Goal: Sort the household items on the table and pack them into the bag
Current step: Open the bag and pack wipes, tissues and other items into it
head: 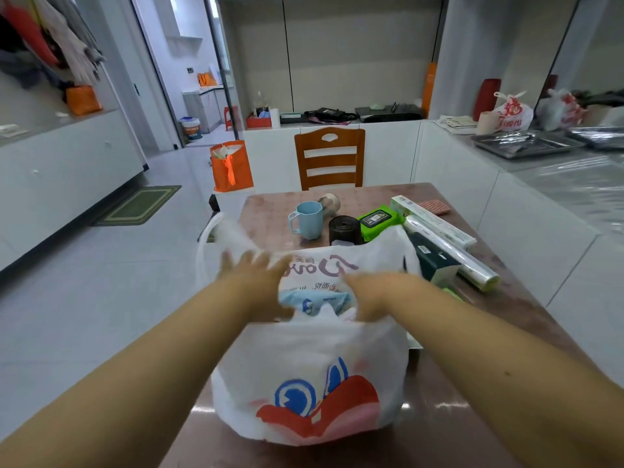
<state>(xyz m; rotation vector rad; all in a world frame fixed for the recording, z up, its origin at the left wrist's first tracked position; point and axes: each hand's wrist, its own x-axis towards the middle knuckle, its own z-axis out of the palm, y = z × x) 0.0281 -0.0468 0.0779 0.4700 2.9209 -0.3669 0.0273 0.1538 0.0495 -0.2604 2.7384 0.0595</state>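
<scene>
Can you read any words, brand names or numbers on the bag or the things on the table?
None can be read for certain.
White plastic bag: purple and red lettering near its far rim, blurred.
Blue pack inside the bag: small print, too blurred.
Green wipes pack: dark label, too small.
Long box: print too small.

Head view, down over table [337, 197]

A white printed bag [310, 383] stands open on the counter [472, 417]; behind it are seen a blue mug [309, 219], a black roll [345, 229] and green wipes [378, 221].
</scene>
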